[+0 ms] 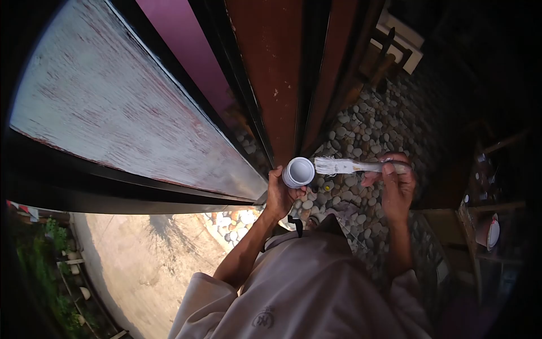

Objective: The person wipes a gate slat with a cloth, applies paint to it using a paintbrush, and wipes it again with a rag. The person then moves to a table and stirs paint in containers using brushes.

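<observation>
My left hand [280,195] is wrapped round a small white paint cup [298,172], its open mouth facing up at me. White or pale grey shows inside the cup. In my right hand [395,183] is a paintbrush [353,165], gripped by its handle. Its paint-coated white bristles point left, close to the cup's rim but apart from it. On the left stands a panel [124,101] streaked with white paint, reddish brown showing through. A brown panel [268,73] in a black frame rises beyond the cup.
Rounded pebbles [367,133] cover the ground below my hands. Sunlit concrete [152,248] lies at lower left, with green plants [56,234] at its edge. Dark shelving [480,209] at the right holds a white-rimmed container [493,231].
</observation>
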`<state>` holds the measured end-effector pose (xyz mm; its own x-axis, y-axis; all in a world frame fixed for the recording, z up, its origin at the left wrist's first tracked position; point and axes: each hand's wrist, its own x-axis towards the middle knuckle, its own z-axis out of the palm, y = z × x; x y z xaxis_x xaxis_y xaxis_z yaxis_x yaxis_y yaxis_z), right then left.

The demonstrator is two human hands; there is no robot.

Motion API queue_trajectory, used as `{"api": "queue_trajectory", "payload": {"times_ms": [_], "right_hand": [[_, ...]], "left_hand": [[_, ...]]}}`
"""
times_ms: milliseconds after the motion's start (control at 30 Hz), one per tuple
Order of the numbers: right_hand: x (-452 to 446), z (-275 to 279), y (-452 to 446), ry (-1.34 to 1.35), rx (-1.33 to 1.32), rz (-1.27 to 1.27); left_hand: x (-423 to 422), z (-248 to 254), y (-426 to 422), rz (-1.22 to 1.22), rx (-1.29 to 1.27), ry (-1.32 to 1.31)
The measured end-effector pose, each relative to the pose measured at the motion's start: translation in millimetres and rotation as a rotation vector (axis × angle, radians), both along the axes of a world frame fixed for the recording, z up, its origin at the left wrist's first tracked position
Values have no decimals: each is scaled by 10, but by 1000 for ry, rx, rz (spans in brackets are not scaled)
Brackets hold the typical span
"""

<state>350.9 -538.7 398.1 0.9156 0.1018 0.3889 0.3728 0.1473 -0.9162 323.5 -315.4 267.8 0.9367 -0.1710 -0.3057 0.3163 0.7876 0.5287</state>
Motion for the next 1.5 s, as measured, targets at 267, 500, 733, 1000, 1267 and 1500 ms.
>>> {"api": "queue_trajectory", "payload": {"times_ms": [267,500,733,1000,1267,1500], "right_hand": [[67,116,332,100,-213,85],[106,354,528,-22,-514,172],[197,213,706,-296,-699,203],[253,59,747,-212,-772,245],[266,131,684,-160,-633,119],[313,170,540,-23,-561,-28]], "left_hand": [[37,-97,106,-27,-189,-53],[57,-107,125,-11,-134,-90],[40,-4,104,0,-76,-113],[21,-27,51,28,-66,-76],[30,-115,70,-4,-25,-122],[66,-59,6,40,0,-100]]}}
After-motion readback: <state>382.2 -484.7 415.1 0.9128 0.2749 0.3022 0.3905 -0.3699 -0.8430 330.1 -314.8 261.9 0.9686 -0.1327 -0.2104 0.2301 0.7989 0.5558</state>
